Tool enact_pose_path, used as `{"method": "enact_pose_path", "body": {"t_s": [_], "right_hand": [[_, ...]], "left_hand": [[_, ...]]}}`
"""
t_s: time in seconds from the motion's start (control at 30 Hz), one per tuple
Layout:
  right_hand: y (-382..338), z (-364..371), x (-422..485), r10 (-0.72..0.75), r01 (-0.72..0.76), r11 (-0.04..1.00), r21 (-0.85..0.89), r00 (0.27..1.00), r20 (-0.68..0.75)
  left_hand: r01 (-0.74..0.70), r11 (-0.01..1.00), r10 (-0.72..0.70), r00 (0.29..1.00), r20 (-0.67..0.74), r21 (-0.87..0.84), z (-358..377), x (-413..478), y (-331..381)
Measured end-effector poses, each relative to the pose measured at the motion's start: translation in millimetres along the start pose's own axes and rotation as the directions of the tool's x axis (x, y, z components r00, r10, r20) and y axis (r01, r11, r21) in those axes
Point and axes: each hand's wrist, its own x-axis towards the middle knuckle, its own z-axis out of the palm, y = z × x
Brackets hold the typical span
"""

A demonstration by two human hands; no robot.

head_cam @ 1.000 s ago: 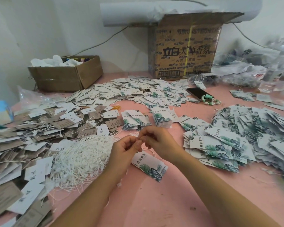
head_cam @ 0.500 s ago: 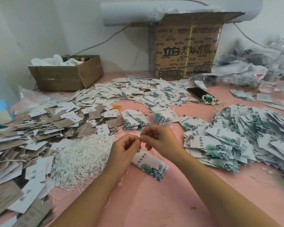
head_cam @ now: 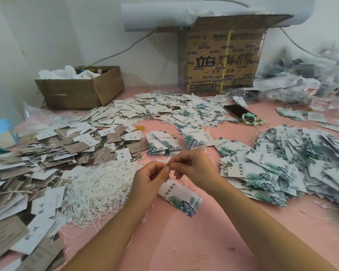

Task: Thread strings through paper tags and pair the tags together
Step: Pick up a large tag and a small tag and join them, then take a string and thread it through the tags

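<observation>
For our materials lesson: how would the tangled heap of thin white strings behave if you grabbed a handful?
Tangled heap of thin white strings: probably limp and light, its strands lying curled. They interlock, so extras would likely drag along.

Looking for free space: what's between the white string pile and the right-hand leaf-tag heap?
Head view: the left hand and right hand pinch a string there, above a leaf-print tag; the rest is pink table.

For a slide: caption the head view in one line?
Left hand and right hand pinch a string over a leaf-print tag.
</observation>
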Motion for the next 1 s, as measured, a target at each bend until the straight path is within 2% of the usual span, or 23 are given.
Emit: {"method": "enact_pose_path", "body": {"t_s": [0.2,0.3,0.47,0.57,0.63,0.67,0.73,0.8,0.87,0.93,1.0], "right_hand": [[-1,3,-2,0.044,-0.052,0.971,0.234,0.998,0.039],[-2,5,-3,0.050,-0.072,0.939,0.335,0.996,0.075],[-4,4,-4,0.065,-0.121,0.909,0.399,0.986,0.151],[-7,5,-3,0.065,-0.112,0.938,0.328,0.986,0.152],[-11,7,-2,0.044,-0.075,0.952,0.298,0.993,0.109],[-13,7,-1,0.031,-0.050,0.957,0.285,0.997,0.072],[-18,6,1,0.008,-0.008,0.964,0.265,1.000,-0.001],[-20,3,2,-0.011,0.026,0.961,0.274,0.998,-0.057],[-21,-1,3,-0.022,0.048,0.957,0.287,0.995,-0.093],[-19,-5,4,-0.013,0.044,0.960,0.276,0.994,-0.113],[-16,-13,6,0.021,0.013,0.968,0.250,0.991,-0.131]], "left_hand": [[0.017,0.986,-0.029,0.997,-0.067,-0.168,1,-2,7],[0.014,0.985,-0.027,0.997,-0.076,-0.172,-2,-1,12],[0.059,0.969,-0.072,0.996,-0.049,-0.240,-1,-2,17],[0.044,0.994,-0.051,0.997,-0.066,-0.099,0,-2,14],[-0.008,0.996,0.014,0.998,-0.057,0.093,0,-3,13],[-0.045,0.976,0.058,0.997,-0.055,0.214,-1,-4,12],[-0.105,0.872,0.132,0.991,-0.023,0.478,-1,-6,10],[-0.102,0.789,0.101,0.994,0.036,0.606,1,-6,9],[-0.045,0.842,0.009,0.998,0.069,0.538,6,-8,8],[0.015,0.935,-0.050,0.995,0.090,0.356,8,-9,7],[0.043,0.975,-0.069,0.991,0.112,0.217,6,-10,8]]}}
